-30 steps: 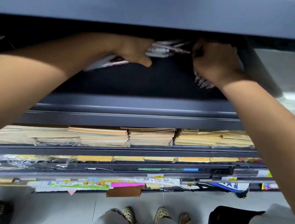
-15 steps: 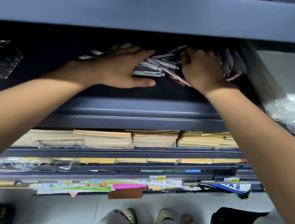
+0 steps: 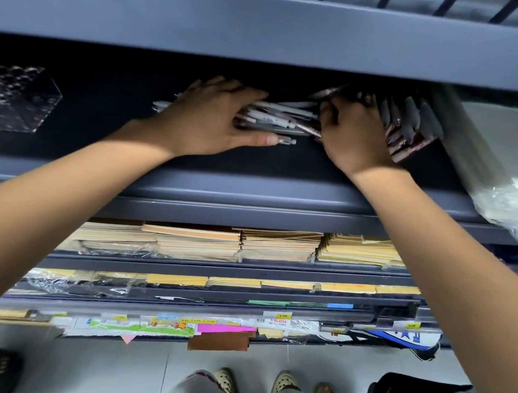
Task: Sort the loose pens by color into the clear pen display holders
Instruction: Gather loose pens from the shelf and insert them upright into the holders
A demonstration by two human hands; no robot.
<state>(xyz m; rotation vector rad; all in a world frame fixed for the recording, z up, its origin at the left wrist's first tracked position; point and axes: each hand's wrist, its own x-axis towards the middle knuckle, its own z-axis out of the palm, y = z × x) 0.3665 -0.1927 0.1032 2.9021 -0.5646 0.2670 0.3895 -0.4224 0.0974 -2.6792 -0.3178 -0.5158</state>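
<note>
Two hands cover loose pens (image 3: 276, 119): left hand (image 3: 214, 120) flat, right hand (image 3: 354, 139) with grip curled round some.

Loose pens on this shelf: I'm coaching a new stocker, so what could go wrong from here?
1. The loose pens lie heaped between the left hand and right hand; one pen by the thumb lies apart and might roll off the shelf edge.
2. The right hand is close beside the filled holder and could tip it.

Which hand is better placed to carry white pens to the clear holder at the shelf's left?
Probably the left: the left hand rests on the white plastic pens and is nearer the clear perforated plastic holder.
</note>
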